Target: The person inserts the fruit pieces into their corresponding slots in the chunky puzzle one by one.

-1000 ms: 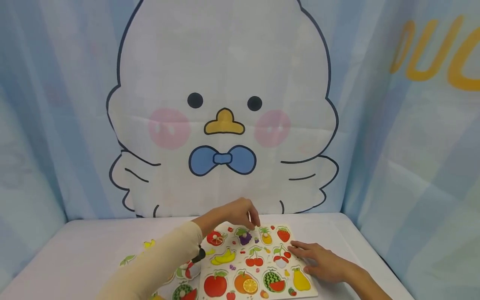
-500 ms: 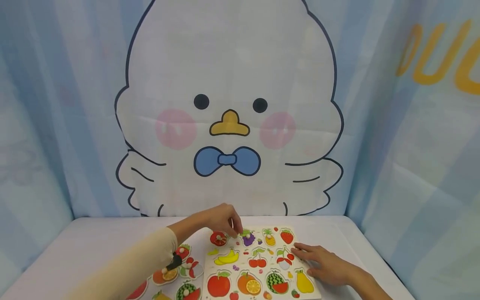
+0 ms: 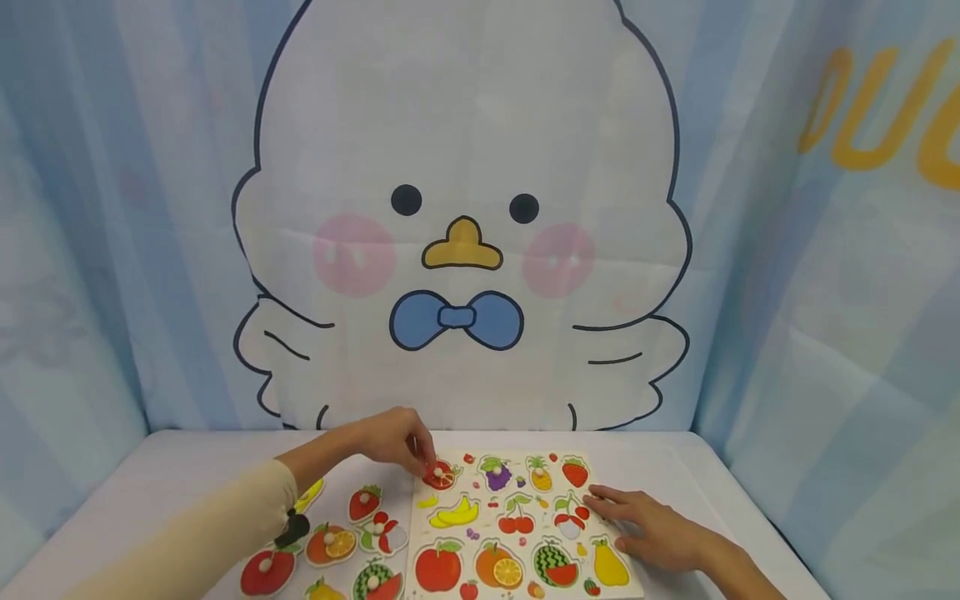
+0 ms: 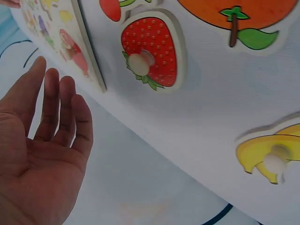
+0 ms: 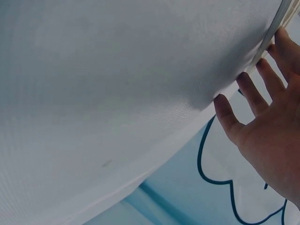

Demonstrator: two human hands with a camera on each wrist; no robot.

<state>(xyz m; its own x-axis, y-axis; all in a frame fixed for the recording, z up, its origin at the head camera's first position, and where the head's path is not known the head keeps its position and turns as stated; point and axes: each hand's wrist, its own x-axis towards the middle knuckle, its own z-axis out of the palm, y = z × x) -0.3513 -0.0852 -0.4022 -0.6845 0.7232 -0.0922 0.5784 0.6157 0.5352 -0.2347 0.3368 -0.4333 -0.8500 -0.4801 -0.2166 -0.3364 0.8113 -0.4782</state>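
Note:
A white fruit puzzle board (image 3: 536, 531) lies on the table. My left hand (image 3: 397, 435) is over its far left corner, fingertips right at a red cut-fruit piece (image 3: 444, 476) with a round knob. Seen from the left wrist, that hand has loosely extended fingers and nothing held. My right hand (image 3: 651, 527) rests along the board's right edge, fingers stretched out and touching it. In the board's far row, grape (image 3: 496, 477) and pineapple (image 3: 539, 477) pieces also show knobs.
Loose knobbed pieces lie left of the board: a strawberry (image 3: 362, 505), an orange (image 3: 321, 547), an apple (image 3: 277, 577), a watermelon (image 3: 389, 590), bananas (image 4: 255, 152) and others. A printed curtain (image 3: 465, 375) stands behind the table.
My left hand has moved left along the board's far edge, from between grapes and pineapple to the red cut fruit. Its arm uncovers more loose pieces. My right hand stays at the board's edge.

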